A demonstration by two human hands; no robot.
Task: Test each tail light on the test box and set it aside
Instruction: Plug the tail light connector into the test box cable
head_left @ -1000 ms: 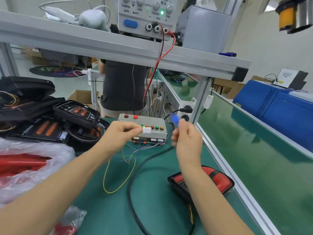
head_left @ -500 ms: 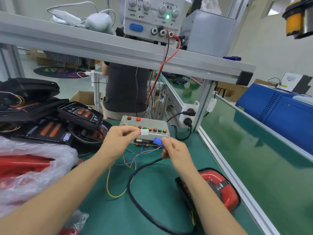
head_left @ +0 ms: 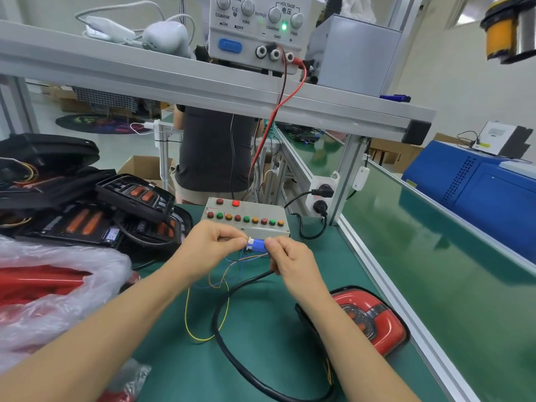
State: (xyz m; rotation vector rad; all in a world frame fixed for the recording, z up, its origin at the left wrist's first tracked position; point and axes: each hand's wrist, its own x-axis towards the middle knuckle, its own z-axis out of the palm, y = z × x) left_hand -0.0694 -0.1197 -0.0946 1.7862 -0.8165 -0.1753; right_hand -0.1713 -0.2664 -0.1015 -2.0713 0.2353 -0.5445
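Both hands meet just in front of the test box (head_left: pixel 246 217), which sits at the far middle of the green worktop (head_left: pixel 261 329). Left hand (head_left: pixel 207 250) has thumb and fingers curled, pinching a small white connector (head_left: pixel 249 242) at its fingertips. Right hand (head_left: pixel 290 264) pinches a blue connector (head_left: pixel 259 245) in the same way. The 2 connectors touch end to end; whether they are fully seated cannot be told.

Thin wires, blue, orange and yellow (head_left: pixel 203 314), hang from the connectors and loop on the worktop near the left forearm. A thick black cable (head_left: pixel 229 343) runs from under the right hand, curves toward the near edge and bends right toward the tail light (head_left: pixel 374 317). That tail light, red lens in a black housing, lies flat on the worktop at near right, just beside the right forearm and close to the aluminium edge rail.

Test box: grey, 2 red buttons in the far row, then a row of 9 red, green and orange buttons.

Left of the box: a pile of black tail light housings (head_left: pixel 95 204) with orange parts showing. Near left: clear plastic bag (head_left: pixel 58 285) over red parts.

Overhead shelf (head_left: pixel 174 82) carries a power supply (head_left: pixel 255 30), green indicator lit, red and black leads dropping behind the box.
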